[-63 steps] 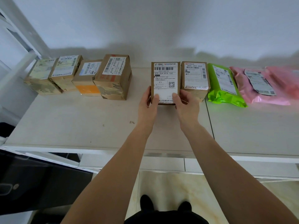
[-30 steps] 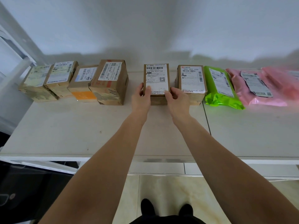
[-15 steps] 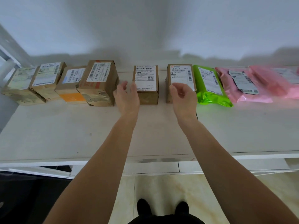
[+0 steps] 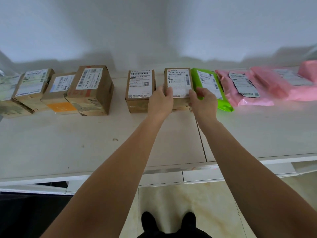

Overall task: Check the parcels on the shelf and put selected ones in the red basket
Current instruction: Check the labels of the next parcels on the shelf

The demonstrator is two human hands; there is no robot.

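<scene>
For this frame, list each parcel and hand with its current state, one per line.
Brown cardboard box labelled 866 303 666: gripped by both hands.
Left hand: holding its left side.
Right hand: holding its right side.
Brown cardboard box beside it: resting, untouched.
Green plastic mailer: lying flat.

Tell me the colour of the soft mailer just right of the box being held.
Bright green mailer, seen in the head view.

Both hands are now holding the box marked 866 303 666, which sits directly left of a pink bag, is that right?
Not quite: the head view shows the box, held by the left hand and right hand, sitting directly left of the green bag, not a pink one.
</scene>
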